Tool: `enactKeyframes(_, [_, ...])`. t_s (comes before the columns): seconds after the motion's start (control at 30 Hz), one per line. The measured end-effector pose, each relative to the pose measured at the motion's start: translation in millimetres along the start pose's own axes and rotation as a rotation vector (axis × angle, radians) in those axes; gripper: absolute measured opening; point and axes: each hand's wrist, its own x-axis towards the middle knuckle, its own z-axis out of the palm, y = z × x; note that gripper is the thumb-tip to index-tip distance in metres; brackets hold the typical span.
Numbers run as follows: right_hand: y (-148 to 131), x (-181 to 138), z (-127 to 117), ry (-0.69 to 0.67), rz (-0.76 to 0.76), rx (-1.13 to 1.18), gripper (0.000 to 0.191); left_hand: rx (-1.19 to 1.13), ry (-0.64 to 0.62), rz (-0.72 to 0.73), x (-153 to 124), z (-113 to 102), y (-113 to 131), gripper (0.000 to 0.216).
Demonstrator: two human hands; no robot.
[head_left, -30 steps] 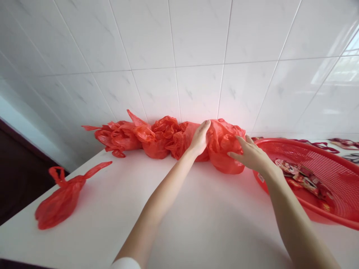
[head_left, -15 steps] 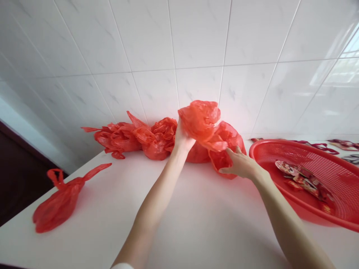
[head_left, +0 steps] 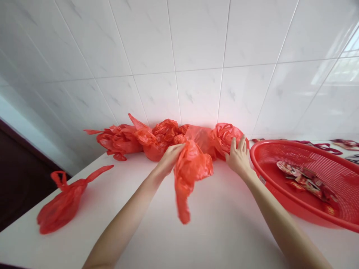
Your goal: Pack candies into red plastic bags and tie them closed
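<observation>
My left hand [head_left: 170, 160] is closed on a crumpled red plastic bag [head_left: 192, 168], which hangs above the white table with one long end drooping down. On the right, my right hand [head_left: 239, 155] has its fingers spread against another red plastic bag [head_left: 224, 135] by the wall. More bunched red bags [head_left: 120, 140] sit in a row along the tiled wall, left of that one. What the bags contain, if anything, cannot be made out.
A red plastic basket [head_left: 266, 175] stands on the right, with several small printed packets [head_left: 307, 181] inside. Behind it lie dark red straps and packets [head_left: 322, 147]. A single red bag with handles [head_left: 63, 205] rests near the table's left edge.
My left hand has brought its bag down and nearer to me, away from the row. My right hand has shifted up and slightly right, onto the bag by the wall.
</observation>
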Motion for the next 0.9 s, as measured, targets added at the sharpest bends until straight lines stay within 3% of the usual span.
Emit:
enactKeyframes(0.2, [-30,-27,-39,0.109,-0.354,0.520,0.045,0.065,-0.158,-0.134,-10,6,6,0.037])
enactKeyframes(0.27, [-39,-42,-46,0.067,-0.505,0.588,0.042,0.116,-0.208,-0.123,-11,10,8,0.036])
enactKeyframes(0.37, [-49,-57,-45,-0.104,-0.645,0.470,0.035,0.159,-0.204,-0.098,-12,15,4,0.038])
enactKeyframes(0.47, [-53,-62,-38,-0.265,-0.626,0.229,0.042,0.139,-0.112,-0.032,-11,16,-7,0.031])
enactKeyframes(0.57, [-52,-57,-34,-0.311,-0.507,0.105,0.043,0.124,0.007,-0.004,-10,14,-16,0.043])
enactKeyframes(0.87, [-44,-47,-30,-0.351,-0.452,0.475,0.011,0.064,0.154,0.035,-12,9,-20,0.042])
enactKeyframes(0.9, [-44,-47,-30,-0.344,-0.458,0.490,0.015,0.062,0.167,0.036,-12,9,-21,0.043])
